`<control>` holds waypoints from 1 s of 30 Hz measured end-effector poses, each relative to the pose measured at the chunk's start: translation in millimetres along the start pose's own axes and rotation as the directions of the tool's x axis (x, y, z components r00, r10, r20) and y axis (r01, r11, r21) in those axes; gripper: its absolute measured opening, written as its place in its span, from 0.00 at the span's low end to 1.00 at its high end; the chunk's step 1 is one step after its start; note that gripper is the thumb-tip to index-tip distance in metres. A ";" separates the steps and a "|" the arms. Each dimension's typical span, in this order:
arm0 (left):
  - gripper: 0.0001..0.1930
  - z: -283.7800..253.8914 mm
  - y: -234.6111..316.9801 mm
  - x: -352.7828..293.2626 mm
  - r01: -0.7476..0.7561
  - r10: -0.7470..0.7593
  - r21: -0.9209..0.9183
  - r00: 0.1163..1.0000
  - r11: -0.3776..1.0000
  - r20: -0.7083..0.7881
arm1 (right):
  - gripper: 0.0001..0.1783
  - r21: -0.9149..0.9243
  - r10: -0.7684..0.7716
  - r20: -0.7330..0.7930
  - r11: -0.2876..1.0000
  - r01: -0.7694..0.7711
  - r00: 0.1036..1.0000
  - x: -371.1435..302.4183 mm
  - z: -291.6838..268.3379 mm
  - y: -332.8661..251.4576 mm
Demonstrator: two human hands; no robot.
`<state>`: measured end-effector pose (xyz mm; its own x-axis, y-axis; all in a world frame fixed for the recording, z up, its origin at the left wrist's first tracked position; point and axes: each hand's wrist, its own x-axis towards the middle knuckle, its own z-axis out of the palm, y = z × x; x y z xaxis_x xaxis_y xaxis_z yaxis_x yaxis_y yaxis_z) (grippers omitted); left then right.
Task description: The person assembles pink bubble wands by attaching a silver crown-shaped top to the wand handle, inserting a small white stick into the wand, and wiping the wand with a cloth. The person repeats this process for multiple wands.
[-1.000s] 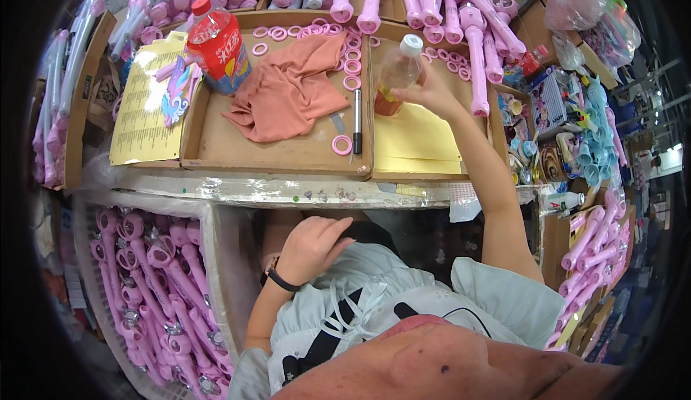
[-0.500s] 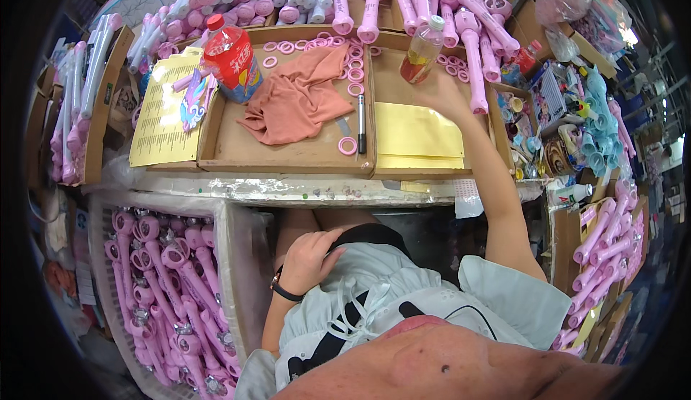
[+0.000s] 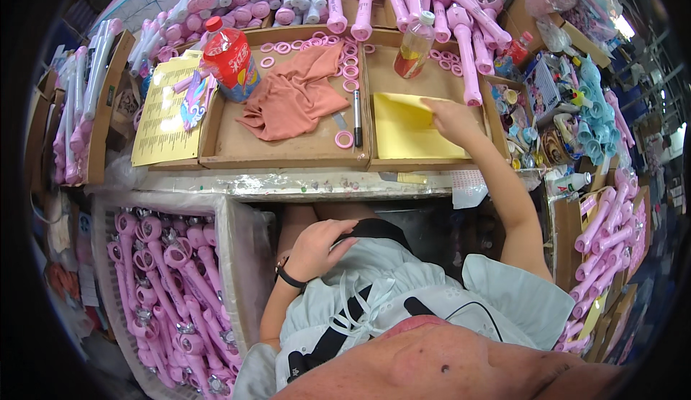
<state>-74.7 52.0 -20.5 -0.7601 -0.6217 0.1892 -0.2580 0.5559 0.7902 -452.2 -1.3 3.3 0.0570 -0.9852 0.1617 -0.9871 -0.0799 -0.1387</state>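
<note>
My right hand [image 3: 458, 122] pinches the far right corner of a yellow sheet [image 3: 403, 123] in the right cardboard tray. The sheet's far edge is lifted and curls up, with more yellow paper beneath it. Behind my hand stands a clear bottle [image 3: 414, 47] with a white cap, its reddish-yellow label facing me. My left hand [image 3: 320, 249] rests on my lap with the fingers loosely stretched, holding nothing; a dark band circles that wrist.
The left tray [image 3: 288, 161] holds a salmon cloth [image 3: 299, 94], a black marker [image 3: 357, 121] and pink rings [image 3: 350, 73]. A red-labelled bottle [image 3: 232, 62] stands by printed yellow sheets [image 3: 164, 123]. A crate [image 3: 234, 256] holds several pink wands [image 3: 169, 278].
My right hand has come from beside the clear bottle toward me and taken hold of the yellow sheet, raising its far edge. My left hand stays on my lap.
</note>
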 end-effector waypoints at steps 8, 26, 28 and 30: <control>0.32 1.4 -5.6 88.3 0.326 -0.151 -0.945 0.935 0.002 0.322 | 0.23 -0.056 -0.156 -0.384 0.988 0.146 0.910 -90.9 -42.3 -79.6; 0.17 -27.3 -28.3 196.0 0.120 -0.232 -0.986 0.969 0.118 0.090 | 0.31 0.580 0.374 -0.512 0.815 -0.011 0.773 -96.0 -59.3 -1.5; 0.18 -33.5 -26.0 168.6 0.055 -0.220 -0.974 0.976 0.222 0.005 | 0.30 0.873 0.618 -0.325 0.488 -0.025 0.716 -104.7 -52.1 1.0; 0.19 -34.4 -18.7 132.5 0.045 -0.237 -0.936 0.971 0.349 -0.042 | 0.32 0.987 0.716 -0.100 0.160 -0.023 0.691 -116.5 -40.5 -6.7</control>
<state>-150.1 -59.7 9.8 -0.6516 -0.7583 0.0203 0.4337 -0.3504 0.8301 -458.3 120.2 25.0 -0.6823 -0.7227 0.1102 -0.0116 -0.1400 -0.9901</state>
